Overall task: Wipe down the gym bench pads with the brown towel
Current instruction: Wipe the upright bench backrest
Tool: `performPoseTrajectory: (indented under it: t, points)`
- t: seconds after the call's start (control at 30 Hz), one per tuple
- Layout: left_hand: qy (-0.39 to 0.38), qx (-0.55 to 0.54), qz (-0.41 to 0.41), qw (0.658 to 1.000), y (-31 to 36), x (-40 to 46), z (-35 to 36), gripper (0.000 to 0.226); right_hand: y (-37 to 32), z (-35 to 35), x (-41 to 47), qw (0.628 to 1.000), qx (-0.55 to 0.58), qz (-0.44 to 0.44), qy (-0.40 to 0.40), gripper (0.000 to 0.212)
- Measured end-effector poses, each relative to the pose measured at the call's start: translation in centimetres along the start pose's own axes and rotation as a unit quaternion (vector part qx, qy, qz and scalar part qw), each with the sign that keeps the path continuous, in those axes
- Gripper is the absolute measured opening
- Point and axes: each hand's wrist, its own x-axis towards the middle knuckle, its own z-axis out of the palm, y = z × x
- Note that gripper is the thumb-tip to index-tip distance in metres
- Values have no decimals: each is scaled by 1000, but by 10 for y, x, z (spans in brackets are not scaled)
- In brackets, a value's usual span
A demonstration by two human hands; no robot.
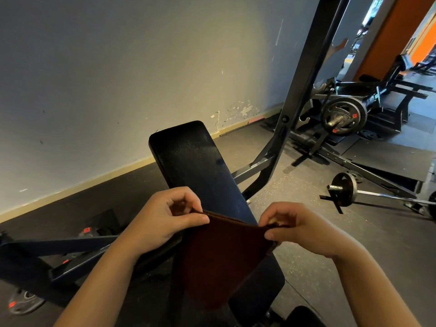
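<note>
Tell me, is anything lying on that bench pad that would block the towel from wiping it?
Nothing visible does. The brown towel hangs from both hands just above the long black bench pad, whose surface ahead looks bare.

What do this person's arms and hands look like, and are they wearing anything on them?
Both forearms are bare as far as the picture shows: no sleeves reach into view. The left hand and right hand wear no gloves, and no rings, watch or wristband show. The fingernails that can be seen look short and unpainted.

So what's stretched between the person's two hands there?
In the head view, the brown towel spans between the left hand and right hand, hanging over the bench pad.
</note>
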Motion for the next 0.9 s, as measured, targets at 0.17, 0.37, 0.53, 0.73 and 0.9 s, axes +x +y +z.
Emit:
performPoseTrajectory:
  t: [0.17, 0.37, 0.53, 0.73, 0.9]
  points:
    - [26, 80, -13, 996, 11, -11, 1, 30, -3, 4, 3, 996, -53, -40, 59, 8]
    - [-6, 144, -110, 983, -10, -20, 20, 31, 18, 13, 23, 975, -210, -33, 59, 19]
    - [33, 130, -174, 976, -37, -43, 31, 35, 37, 20, 39, 981, -170, -78, 42, 21]
    - [159, 162, -245, 943, -67, -68, 46, 11, 73, 57, 88, 953, -284, -101, -21, 24]
    - [318, -71, -320, 890, -98, -88, 51, 12, 80, 101, 126, 981, -179, -31, -68, 22]
